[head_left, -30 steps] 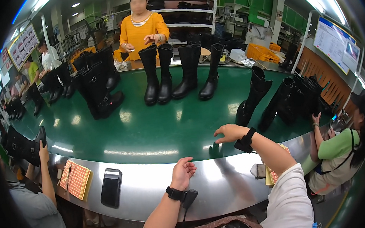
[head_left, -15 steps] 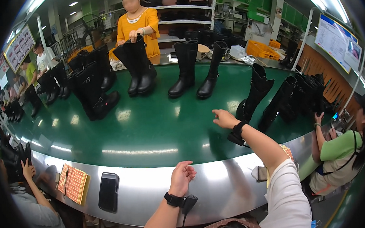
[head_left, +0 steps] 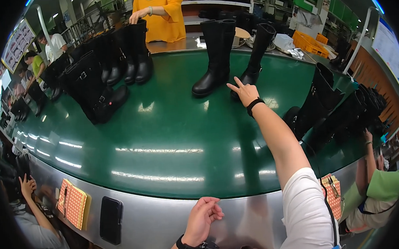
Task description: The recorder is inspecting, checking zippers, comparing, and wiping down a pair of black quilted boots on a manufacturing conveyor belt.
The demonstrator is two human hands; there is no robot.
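My right hand (head_left: 245,94) reaches out over the green tabletop (head_left: 163,117), index and middle fingers spread, at the toe of a tall black boot (head_left: 259,47). Whether the fingertips touch it, I cannot tell. Just left of it stands a second tall black boot (head_left: 217,51), upright with its toe toward me. My left hand (head_left: 203,218) rests in the air or lightly at the metal edge (head_left: 245,217), its fingers loosely curled and holding nothing. Each wrist wears a black band.
More black boots (head_left: 94,87) stand at the left, and others (head_left: 318,100) lean at the right. A phone (head_left: 110,220) and patterned notebooks (head_left: 72,203) lie on the metal edge. Across the table a person in orange (head_left: 164,18) holds a boot top; co-workers sit at both sides.
My right hand has moved forward to the boot's toe, its fingers spreading. Across the table, the person has shifted a pair of boots left beside the others. The view has tilted down.
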